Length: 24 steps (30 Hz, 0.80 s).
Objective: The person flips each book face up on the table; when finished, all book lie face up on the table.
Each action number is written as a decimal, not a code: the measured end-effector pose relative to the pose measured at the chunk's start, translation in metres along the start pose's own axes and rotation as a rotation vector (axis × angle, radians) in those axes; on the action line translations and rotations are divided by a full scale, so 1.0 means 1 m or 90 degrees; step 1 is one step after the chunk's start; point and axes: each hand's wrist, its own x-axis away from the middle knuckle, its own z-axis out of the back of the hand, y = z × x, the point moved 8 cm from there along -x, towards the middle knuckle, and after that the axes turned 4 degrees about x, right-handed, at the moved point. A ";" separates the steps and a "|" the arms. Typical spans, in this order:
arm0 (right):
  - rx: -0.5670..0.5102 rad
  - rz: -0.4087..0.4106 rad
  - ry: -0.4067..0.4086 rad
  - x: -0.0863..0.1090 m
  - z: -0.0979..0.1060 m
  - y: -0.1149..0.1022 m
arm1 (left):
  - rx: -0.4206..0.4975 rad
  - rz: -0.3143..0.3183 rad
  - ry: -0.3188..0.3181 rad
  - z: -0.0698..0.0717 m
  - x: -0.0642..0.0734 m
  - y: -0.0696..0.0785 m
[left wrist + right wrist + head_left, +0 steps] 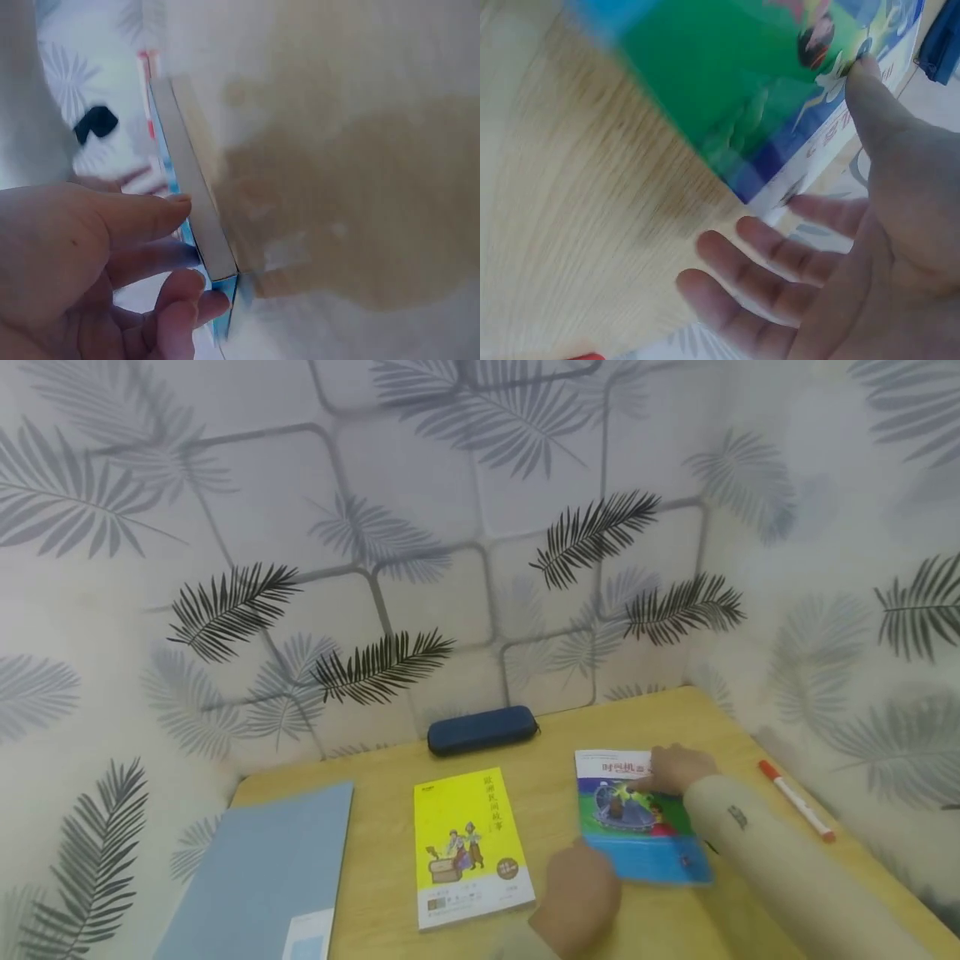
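A picture book [648, 856] with a purple, green and blue cover and a white title strip lies between my two hands at the table's right. My left hand [577, 897] holds its lower left corner; in the left wrist view, thumb and fingertips meet the book [196, 187] at its page edge and corner. The right hand [678, 768] grips the upper right corner. In the right wrist view its thumb presses the cover of the book [697, 82], the index finger lies at the corner's edge, and the other fingers spread beside it.
Left of my left hand lies a yellow book [468, 835]. A dark blue zipped case [483, 729] sits at the table's back edge. Along the right edge rests a red-and-white marker [797, 800]. A large pale blue folder [262, 860] covers the left side. Patterned walls border the table.
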 end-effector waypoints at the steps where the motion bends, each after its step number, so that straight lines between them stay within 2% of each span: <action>1: -0.014 0.003 -0.009 0.000 -0.001 -0.001 | -0.016 -0.012 0.005 -0.001 0.002 0.006; 5: -0.066 0.023 -0.038 -0.005 -0.008 -0.003 | -0.026 -0.032 0.020 -0.002 0.008 0.018; 11: -0.108 0.022 -0.046 -0.013 -0.013 0.004 | -0.039 -0.049 0.055 0.001 0.009 0.020; 20: -0.131 0.017 -0.056 -0.018 -0.024 0.015 | 0.033 -0.128 0.042 -0.003 0.009 0.021; 24: -0.132 0.024 -0.047 -0.021 -0.025 0.016 | 0.064 -0.141 0.031 -0.004 0.007 0.019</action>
